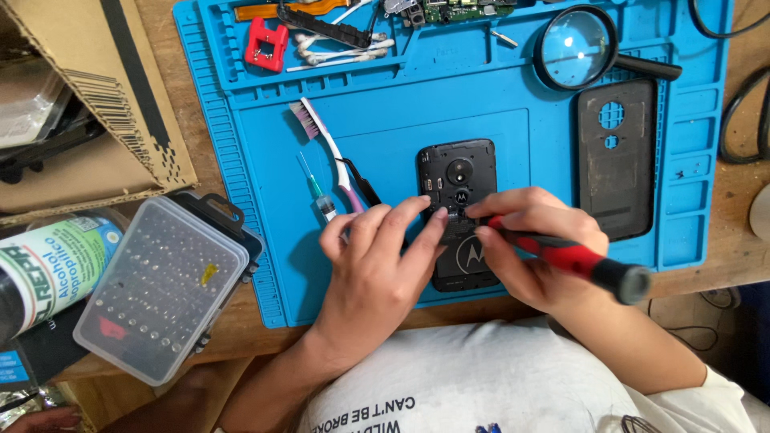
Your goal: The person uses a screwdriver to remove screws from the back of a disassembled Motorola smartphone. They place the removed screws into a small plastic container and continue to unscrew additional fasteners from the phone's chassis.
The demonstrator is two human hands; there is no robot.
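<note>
A black phone (458, 172) with its back cover off lies face down on the blue work mat (265, 144). My left hand (377, 269) rests on the phone's left side, its fingertips pressing near the middle of the phone. My right hand (536, 252) holds a red and black screwdriver (577, 261), with the tip set on the phone's middle just below the camera. The lower half of the phone is partly hidden under both hands.
The black back cover (616, 156) and a magnifying glass (576, 46) lie right of the phone. A toothbrush (325, 144), syringe (317, 191) and tweezers sit left. A clear bit case (164, 289), a bottle (52, 269) and a cardboard box (96, 96) stand off the mat's left.
</note>
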